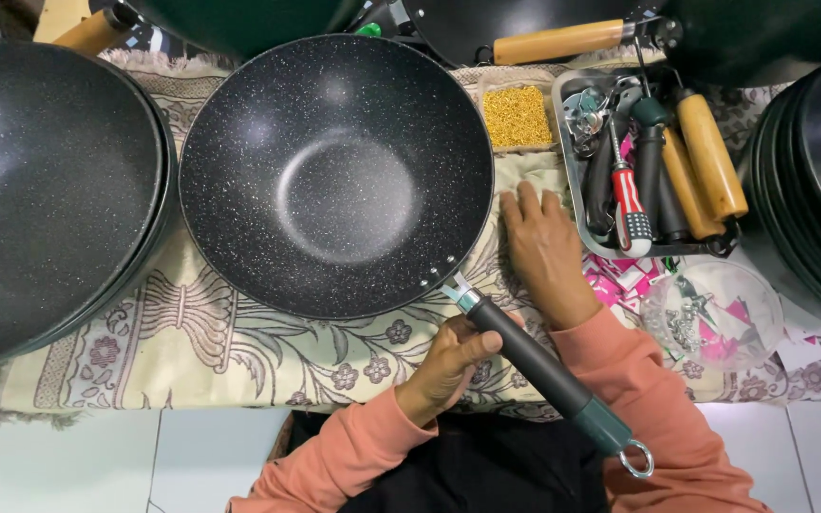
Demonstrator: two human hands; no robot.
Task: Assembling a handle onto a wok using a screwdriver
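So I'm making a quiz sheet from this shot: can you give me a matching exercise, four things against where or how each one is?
Things:
1. left hand
2. right hand
3. screwdriver
4. yellow beads

Places:
A. flat on the patterned cloth
B. in a small clear box beside the tray
C. gripping the wok's dark handle
D. lying in the tray among handles

Pairs: 1-C, 2-A, 3-D, 4-B

Looks like a small home workshop for fitting handles to cookware — set up on a floral patterned cloth (pixel 239 342) over pale floor tiles (pixel 68 465). Around the speckled wok (pixel 334 171): stacked black woks (pixel 40 190) left, tray of handles and screwdrivers (pixel 657 161) right.
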